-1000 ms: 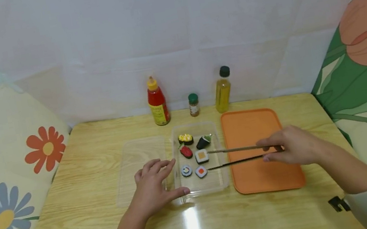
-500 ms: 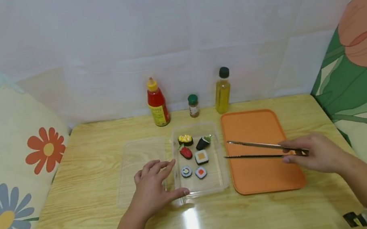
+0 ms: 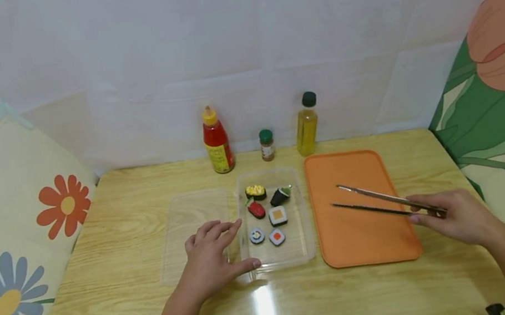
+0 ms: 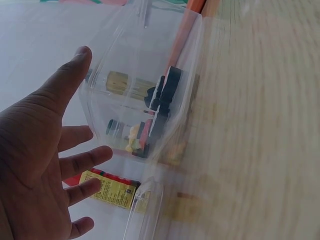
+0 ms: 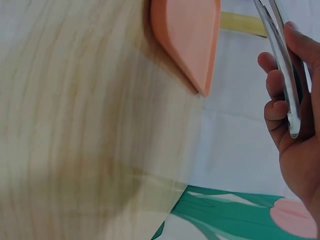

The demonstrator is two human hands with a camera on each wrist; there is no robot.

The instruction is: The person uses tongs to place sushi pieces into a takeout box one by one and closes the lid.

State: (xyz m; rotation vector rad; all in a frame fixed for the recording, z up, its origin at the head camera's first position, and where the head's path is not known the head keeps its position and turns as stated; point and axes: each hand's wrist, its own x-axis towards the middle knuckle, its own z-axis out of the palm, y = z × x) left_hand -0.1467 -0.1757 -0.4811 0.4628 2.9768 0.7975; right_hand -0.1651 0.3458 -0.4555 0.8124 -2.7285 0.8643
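My right hand (image 3: 455,214) grips the closed end of metal tongs (image 3: 382,202), whose tips stand apart above the orange tray (image 3: 360,248) with nothing between them. In the right wrist view the fingers curl round the tongs (image 5: 285,70). At the near left corner of a clear plastic box (image 3: 299,250) is my left hand (image 3: 211,257), fingers spread, the thumb over the rim; whether it touches I cannot tell. Several sushi pieces lie in the box: a roll with an orange centre (image 3: 277,215), one with a red centre (image 3: 277,237), a round roll (image 3: 256,235) and others behind.
A clear lid (image 3: 186,214) lies left of the box, partly behind my left hand. Along the back edge stand a red sauce bottle (image 3: 217,144), a small green-capped jar (image 3: 267,145) and an oil bottle (image 3: 306,128). A white cloth (image 3: 232,43) hangs behind the table.
My right hand has drawn the tongs back to the right, away from the sushi in the box and over the tray. The left hand has stayed in place.
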